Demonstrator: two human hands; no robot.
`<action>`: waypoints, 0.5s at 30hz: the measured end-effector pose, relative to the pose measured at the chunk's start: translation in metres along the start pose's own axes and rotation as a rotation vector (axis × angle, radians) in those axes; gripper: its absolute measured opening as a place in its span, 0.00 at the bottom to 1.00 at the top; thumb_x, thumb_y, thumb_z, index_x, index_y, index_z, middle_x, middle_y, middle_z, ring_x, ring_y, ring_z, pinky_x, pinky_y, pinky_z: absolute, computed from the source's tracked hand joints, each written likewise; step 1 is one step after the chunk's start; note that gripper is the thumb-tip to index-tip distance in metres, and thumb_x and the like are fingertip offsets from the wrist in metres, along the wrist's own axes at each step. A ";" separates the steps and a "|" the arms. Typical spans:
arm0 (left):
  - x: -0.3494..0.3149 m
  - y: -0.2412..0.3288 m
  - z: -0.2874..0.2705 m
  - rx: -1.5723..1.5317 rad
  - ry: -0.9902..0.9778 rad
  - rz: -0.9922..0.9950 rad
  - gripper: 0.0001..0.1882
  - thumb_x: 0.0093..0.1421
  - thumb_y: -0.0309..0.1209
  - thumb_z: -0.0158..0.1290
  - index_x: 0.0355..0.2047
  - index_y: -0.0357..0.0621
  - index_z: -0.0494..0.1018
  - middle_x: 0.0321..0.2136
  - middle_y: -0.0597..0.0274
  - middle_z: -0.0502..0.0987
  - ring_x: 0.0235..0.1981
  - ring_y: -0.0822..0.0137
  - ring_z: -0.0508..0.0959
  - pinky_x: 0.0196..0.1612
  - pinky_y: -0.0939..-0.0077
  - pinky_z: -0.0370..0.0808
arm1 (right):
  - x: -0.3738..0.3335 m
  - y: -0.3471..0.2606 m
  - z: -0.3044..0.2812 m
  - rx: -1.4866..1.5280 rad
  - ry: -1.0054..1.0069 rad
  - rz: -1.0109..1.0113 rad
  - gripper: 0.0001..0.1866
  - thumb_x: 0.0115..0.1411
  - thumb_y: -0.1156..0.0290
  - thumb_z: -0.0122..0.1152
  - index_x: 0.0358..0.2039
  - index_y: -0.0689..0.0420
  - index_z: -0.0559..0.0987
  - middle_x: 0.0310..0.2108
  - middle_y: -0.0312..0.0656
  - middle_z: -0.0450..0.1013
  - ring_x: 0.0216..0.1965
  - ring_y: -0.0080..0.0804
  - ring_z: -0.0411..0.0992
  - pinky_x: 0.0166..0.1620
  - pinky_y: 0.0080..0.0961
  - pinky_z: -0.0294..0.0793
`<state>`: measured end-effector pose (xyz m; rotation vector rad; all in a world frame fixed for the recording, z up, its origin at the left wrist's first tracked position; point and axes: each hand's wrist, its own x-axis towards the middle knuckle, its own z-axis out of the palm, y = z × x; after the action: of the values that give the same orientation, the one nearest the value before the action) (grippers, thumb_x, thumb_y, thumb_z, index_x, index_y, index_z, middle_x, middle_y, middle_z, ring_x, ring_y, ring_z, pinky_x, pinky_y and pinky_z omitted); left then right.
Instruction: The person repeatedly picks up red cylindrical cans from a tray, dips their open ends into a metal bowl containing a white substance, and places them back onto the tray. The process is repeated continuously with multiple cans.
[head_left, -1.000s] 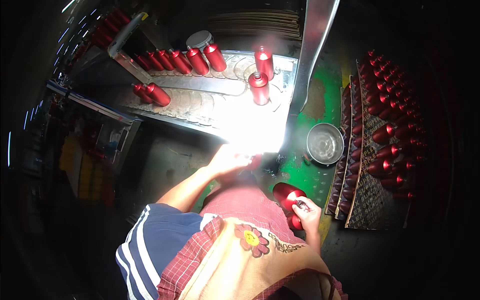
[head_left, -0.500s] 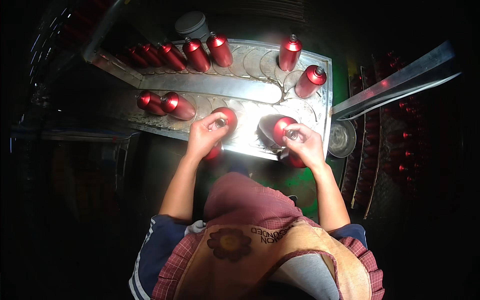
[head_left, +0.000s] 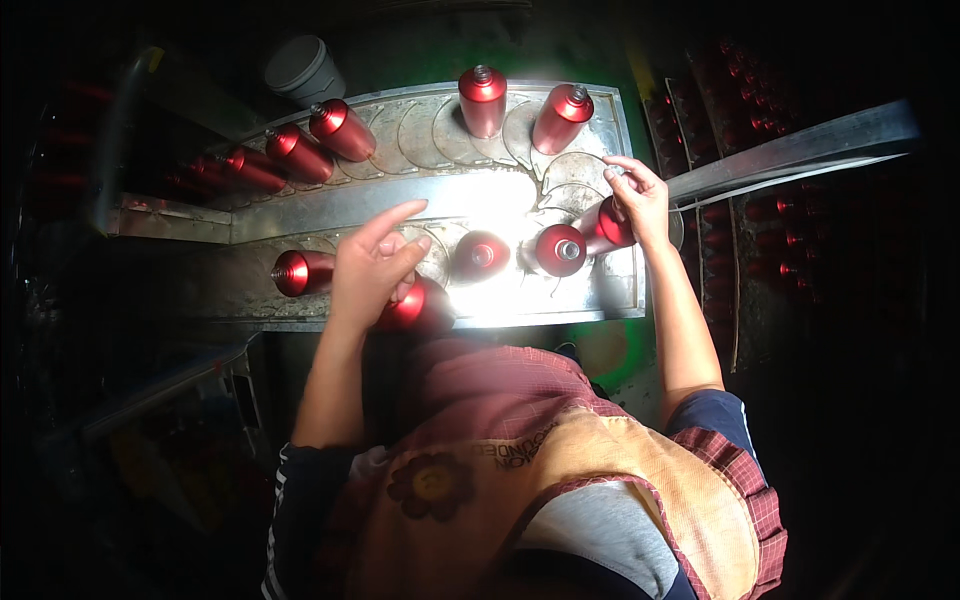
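Two red bottles point(head_left: 558, 250) now stand freed on the near track point(head_left: 540, 300); my left hand point(head_left: 375, 265) and right hand point(head_left: 641, 203) each hold another.

Single head-worn fisheye: faces down past apron point(head_left: 590, 440) onto metal table point(head_left: 455, 188), near; rim dark, perhaps unlit.

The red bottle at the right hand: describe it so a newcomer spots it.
Find the long metal table, then its right end, where a metal bar slants away. The right hand is there, with the red bottle partly behind it. Unlike the neighbouring bottle on its left, whose neck shows, this one's neck is hidden by the hand.
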<state>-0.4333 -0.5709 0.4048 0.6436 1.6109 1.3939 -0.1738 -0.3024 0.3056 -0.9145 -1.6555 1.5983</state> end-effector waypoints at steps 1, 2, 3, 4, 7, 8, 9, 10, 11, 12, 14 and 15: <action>0.002 0.026 0.016 -0.121 0.007 0.111 0.22 0.62 0.23 0.55 0.57 0.32 0.70 0.15 0.72 0.67 0.11 0.82 0.62 0.14 0.85 0.58 | 0.018 0.011 -0.027 0.033 0.010 0.002 0.13 0.62 0.75 0.65 0.47 0.59 0.81 0.14 0.22 0.60 0.13 0.10 0.55 0.18 0.15 0.52; 0.005 0.051 0.012 -0.183 0.045 0.200 0.21 0.64 0.24 0.52 0.57 0.31 0.70 0.15 0.70 0.67 0.11 0.82 0.62 0.13 0.87 0.59 | 0.030 0.019 -0.034 -0.045 0.004 0.088 0.14 0.62 0.75 0.65 0.49 0.59 0.80 0.19 0.26 0.67 0.18 0.11 0.61 0.22 0.13 0.61; 0.007 0.074 0.010 -0.142 0.118 0.338 0.21 0.67 0.28 0.47 0.58 0.31 0.69 0.17 0.71 0.65 0.12 0.84 0.60 0.13 0.90 0.60 | 0.037 0.027 -0.038 0.009 -0.011 -0.051 0.14 0.62 0.75 0.64 0.50 0.59 0.80 0.22 0.27 0.69 0.21 0.12 0.64 0.26 0.14 0.65; 0.012 0.097 0.003 -0.146 0.136 0.417 0.21 0.67 0.30 0.47 0.58 0.31 0.68 0.17 0.71 0.64 0.11 0.84 0.59 0.12 0.91 0.60 | 0.043 0.032 -0.042 0.028 0.038 -0.144 0.15 0.62 0.75 0.64 0.50 0.59 0.79 0.25 0.29 0.71 0.25 0.14 0.67 0.31 0.14 0.68; 0.060 0.121 -0.010 -0.086 0.205 0.549 0.21 0.67 0.32 0.49 0.56 0.32 0.70 0.16 0.69 0.66 0.12 0.81 0.62 0.13 0.88 0.58 | 0.031 0.033 -0.055 -0.107 0.287 -0.375 0.18 0.63 0.77 0.63 0.53 0.58 0.77 0.42 0.36 0.77 0.45 0.22 0.75 0.50 0.20 0.73; 0.089 0.113 -0.006 -0.103 0.277 0.475 0.18 0.66 0.30 0.51 0.54 0.33 0.72 0.16 0.68 0.68 0.11 0.80 0.64 0.13 0.87 0.59 | 0.016 0.031 -0.068 -0.082 0.354 -0.423 0.18 0.63 0.80 0.61 0.53 0.60 0.76 0.45 0.37 0.76 0.46 0.23 0.75 0.51 0.20 0.73; 0.123 0.099 -0.002 -0.132 0.274 0.504 0.16 0.65 0.28 0.52 0.51 0.33 0.74 0.16 0.67 0.70 0.11 0.79 0.65 0.13 0.86 0.59 | -0.007 0.027 -0.086 -0.130 0.379 -0.405 0.17 0.63 0.81 0.59 0.53 0.61 0.75 0.45 0.36 0.75 0.46 0.22 0.74 0.51 0.20 0.73; 0.160 0.080 -0.001 -0.133 0.317 0.440 0.15 0.65 0.28 0.53 0.50 0.33 0.74 0.16 0.66 0.70 0.11 0.78 0.66 0.14 0.85 0.60 | -0.029 0.028 -0.102 -0.136 0.393 -0.359 0.17 0.64 0.81 0.59 0.53 0.61 0.75 0.44 0.36 0.75 0.44 0.22 0.74 0.50 0.20 0.73; 0.196 0.057 0.002 -0.134 0.335 0.416 0.14 0.64 0.27 0.54 0.49 0.33 0.75 0.16 0.66 0.70 0.11 0.78 0.66 0.14 0.84 0.60 | -0.056 0.031 -0.120 -0.102 0.395 -0.285 0.16 0.64 0.80 0.58 0.53 0.61 0.76 0.41 0.36 0.75 0.39 0.20 0.73 0.46 0.18 0.74; 0.231 0.033 0.001 -0.111 0.360 0.422 0.13 0.64 0.27 0.55 0.48 0.35 0.75 0.16 0.66 0.71 0.11 0.77 0.67 0.14 0.84 0.61 | -0.083 0.036 -0.137 -0.110 0.399 -0.241 0.15 0.65 0.78 0.58 0.53 0.62 0.75 0.38 0.35 0.74 0.34 0.19 0.70 0.40 0.17 0.72; 0.287 -0.017 -0.003 0.025 0.454 0.408 0.12 0.63 0.28 0.55 0.46 0.38 0.76 0.17 0.65 0.73 0.11 0.76 0.68 0.14 0.82 0.63 | -0.137 0.053 -0.170 -0.144 0.470 -0.112 0.13 0.65 0.79 0.58 0.50 0.63 0.76 0.33 0.33 0.72 0.30 0.16 0.67 0.34 0.15 0.69; 0.308 -0.036 -0.006 0.137 0.513 0.410 0.12 0.63 0.29 0.56 0.46 0.39 0.77 0.17 0.64 0.74 0.11 0.76 0.68 0.15 0.81 0.64 | -0.163 0.060 -0.187 -0.167 0.511 -0.017 0.12 0.65 0.79 0.58 0.50 0.63 0.76 0.32 0.32 0.71 0.29 0.16 0.67 0.33 0.15 0.69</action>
<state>-0.5791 -0.3257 0.2828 0.7695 2.0700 1.8700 0.0739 -0.3370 0.2553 -1.2656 -1.4333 1.1001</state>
